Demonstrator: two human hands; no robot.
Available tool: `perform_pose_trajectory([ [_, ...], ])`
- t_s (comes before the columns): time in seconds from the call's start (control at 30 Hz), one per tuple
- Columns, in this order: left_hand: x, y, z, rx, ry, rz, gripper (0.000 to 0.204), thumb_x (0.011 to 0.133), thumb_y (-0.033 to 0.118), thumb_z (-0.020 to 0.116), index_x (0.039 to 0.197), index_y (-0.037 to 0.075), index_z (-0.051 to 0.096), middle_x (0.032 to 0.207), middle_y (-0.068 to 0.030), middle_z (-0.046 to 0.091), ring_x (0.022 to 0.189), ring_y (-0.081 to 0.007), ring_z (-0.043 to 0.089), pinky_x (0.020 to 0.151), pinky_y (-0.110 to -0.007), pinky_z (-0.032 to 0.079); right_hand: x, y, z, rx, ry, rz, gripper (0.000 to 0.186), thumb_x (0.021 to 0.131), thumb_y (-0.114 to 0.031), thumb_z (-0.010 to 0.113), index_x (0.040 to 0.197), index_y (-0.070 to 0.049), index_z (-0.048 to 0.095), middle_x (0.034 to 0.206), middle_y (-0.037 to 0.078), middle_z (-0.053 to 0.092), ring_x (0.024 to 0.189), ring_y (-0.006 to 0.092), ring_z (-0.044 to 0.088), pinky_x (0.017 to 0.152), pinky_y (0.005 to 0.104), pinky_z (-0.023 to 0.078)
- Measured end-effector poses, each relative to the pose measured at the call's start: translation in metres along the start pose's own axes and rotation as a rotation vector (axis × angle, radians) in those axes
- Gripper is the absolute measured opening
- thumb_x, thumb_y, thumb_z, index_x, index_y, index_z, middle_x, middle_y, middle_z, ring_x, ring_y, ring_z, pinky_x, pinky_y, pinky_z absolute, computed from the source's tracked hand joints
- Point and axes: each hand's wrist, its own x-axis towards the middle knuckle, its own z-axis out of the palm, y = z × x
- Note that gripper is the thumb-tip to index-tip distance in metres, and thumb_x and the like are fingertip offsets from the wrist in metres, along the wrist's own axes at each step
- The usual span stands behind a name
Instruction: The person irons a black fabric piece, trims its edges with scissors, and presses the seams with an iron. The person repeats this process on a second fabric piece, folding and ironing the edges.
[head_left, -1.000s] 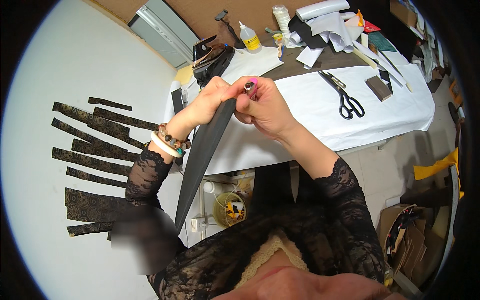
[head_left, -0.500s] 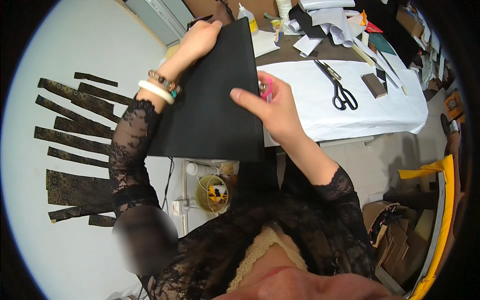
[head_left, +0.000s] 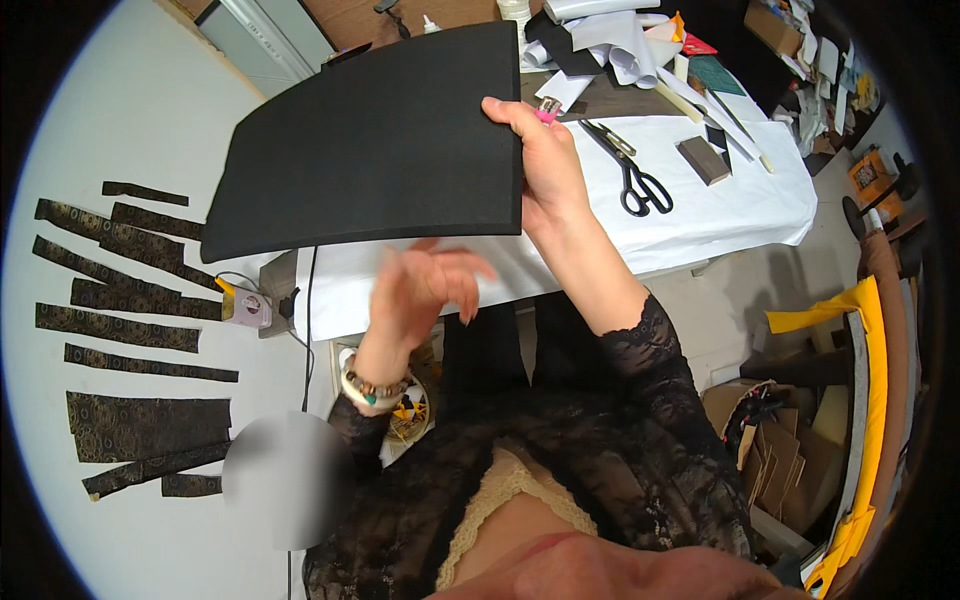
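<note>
My right hand point(head_left: 550, 165) grips the right edge of a large flat black panel point(head_left: 370, 140), thumb over its face and fingers behind. A small pink thing with a metal top, looking like a lighter point(head_left: 546, 110), shows behind that thumb, held in the same hand. The panel is tilted up and bows slightly along its lower edge. Below that edge is my left hand point(head_left: 425, 285), somewhat blurred, fingers bent and apart with nothing seen in them; its fingertips come near the panel's lower edge.
Black-handled scissors point(head_left: 640, 175) and a grey-brown block point(head_left: 704, 160) lie on the white-covered table point(head_left: 740, 200). Rolled sheets point(head_left: 615, 45) pile up behind. Patterned dark strips point(head_left: 120, 325) hang on the left wall. Cardboard pieces point(head_left: 775, 470) stand at the lower right.
My left hand has left the panel's upper left side and dropped below its lower edge. The panel has turned to face me more and swung left, still in my right hand.
</note>
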Motion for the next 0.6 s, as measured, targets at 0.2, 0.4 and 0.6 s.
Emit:
perform_pose_trajectory([
  [0.2, 0.045, 0.021, 0.034, -0.207, 0.495, 0.298, 0.038, 0.097, 0.023, 0.049, 0.122, -0.005, 0.052, 0.113, -0.0229, 0.064, 0.095, -0.0325, 0.067, 0.080, -0.043, 0.059, 0.009, -0.012, -0.016, -0.312, -0.078, 0.027, 0.030, 0.094, -0.029, 0.060, 0.086, -0.001, 0.063, 0.058, -0.003, 0.052, 0.048, 0.0070, 0.043, 0.045, 0.0237, 0.034],
  [0.4, 0.040, 0.021, 0.018, -0.349, 0.504, 0.280, 0.026, 0.092, 0.009, 0.054, 0.109, -0.009, 0.058, 0.107, -0.0192, 0.066, 0.100, -0.0306, 0.067, 0.086, -0.043, 0.058, -0.035, -0.007, -0.058, -0.621, -0.111, -0.071, 0.060, 0.102, -0.053, 0.024, 0.070, -0.009, 0.049, 0.050, -0.004, 0.035, 0.045, 0.0064, 0.025, 0.045, 0.0245, 0.018],
  [0.6, 0.046, 0.010, 0.016, -0.316, 0.604, 0.277, 0.024, 0.092, 0.010, 0.056, 0.107, -0.008, 0.059, 0.106, -0.0166, 0.066, 0.100, -0.0276, 0.066, 0.089, -0.041, 0.057, -0.062, -0.003, -0.043, -0.748, -0.086, -0.043, 0.061, 0.103, -0.049, 0.028, 0.061, -0.008, 0.045, 0.051, -0.003, 0.037, 0.045, 0.0060, 0.026, 0.044, 0.0239, 0.020],
])
